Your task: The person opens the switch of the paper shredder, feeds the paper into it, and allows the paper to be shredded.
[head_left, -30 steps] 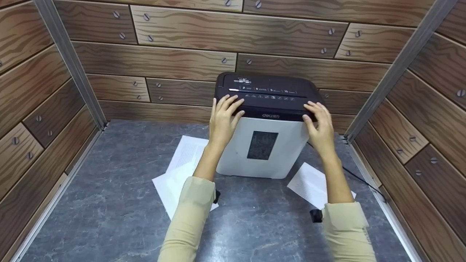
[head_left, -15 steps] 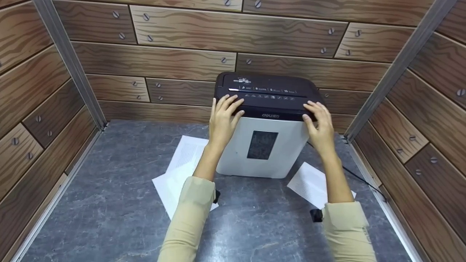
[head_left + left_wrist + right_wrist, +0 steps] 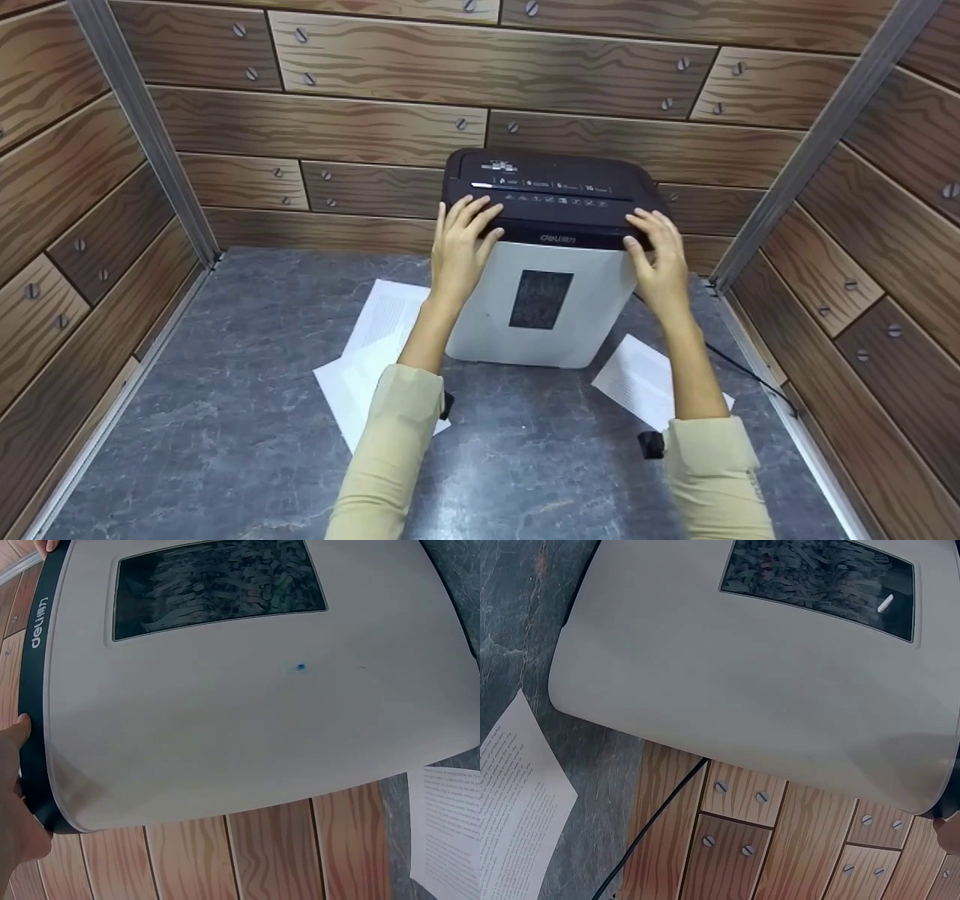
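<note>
A paper shredder (image 3: 547, 300) stands upright towards the back, with a black top and a light grey bin. Through the window (image 3: 225, 585) in its front, shredded paper shows in the left wrist view. My left hand (image 3: 459, 259) grips the left front corner of the top, fingers over the upper face and thumb at the front edge. At the right front corner my right hand (image 3: 661, 262) holds the top the same way. In the right wrist view only a bit of that hand (image 3: 949, 834) shows at the edge.
Printed sheets (image 3: 360, 375) lie overlapping on the grey marbled surface (image 3: 225, 420) to the left, partly behind the left arm. Another printed sheet (image 3: 637, 379) lies at the right. A black cord (image 3: 750, 375) runs towards the right wall. Wood-patterned panels (image 3: 480, 67) enclose the area.
</note>
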{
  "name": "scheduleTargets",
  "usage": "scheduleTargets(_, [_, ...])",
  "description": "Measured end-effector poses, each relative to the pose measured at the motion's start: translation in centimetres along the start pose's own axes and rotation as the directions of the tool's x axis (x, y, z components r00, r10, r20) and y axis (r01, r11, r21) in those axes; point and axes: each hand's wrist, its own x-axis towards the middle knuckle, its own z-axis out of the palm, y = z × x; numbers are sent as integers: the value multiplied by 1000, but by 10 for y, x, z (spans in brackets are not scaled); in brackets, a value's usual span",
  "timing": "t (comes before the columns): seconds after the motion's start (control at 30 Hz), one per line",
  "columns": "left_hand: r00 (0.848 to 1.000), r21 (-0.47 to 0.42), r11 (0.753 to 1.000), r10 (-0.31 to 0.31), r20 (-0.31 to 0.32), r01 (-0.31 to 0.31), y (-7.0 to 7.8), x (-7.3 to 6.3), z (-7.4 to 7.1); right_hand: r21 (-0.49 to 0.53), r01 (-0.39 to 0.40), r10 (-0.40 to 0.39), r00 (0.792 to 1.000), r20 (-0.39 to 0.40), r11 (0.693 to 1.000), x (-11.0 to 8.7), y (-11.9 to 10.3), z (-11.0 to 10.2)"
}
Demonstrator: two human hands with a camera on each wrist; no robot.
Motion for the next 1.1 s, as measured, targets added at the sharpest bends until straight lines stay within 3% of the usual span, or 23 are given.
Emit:
scheduleTargets(0.53, [1000, 12, 1000, 6, 1, -6, -2, -1, 2, -6, -24, 24, 1000, -8, 1000, -4, 1, 3])
scheduleTargets(0.7, [1000, 31, 1000, 6, 3, -6, -1, -3, 3, -47, 7, -7, 1000, -6, 999, -9, 4, 5])
scheduleTargets(0.93, [1000, 101, 994, 27, 17, -28, 3, -15, 5, -197, 54, -48, 998, 38, 979, -30, 4, 4])
scheduleTargets(1.1, [997, 145, 987, 75, -12, -73, 5, -31, 8, -104, -20, 14, 998, -55, 994, -62, 13, 6])
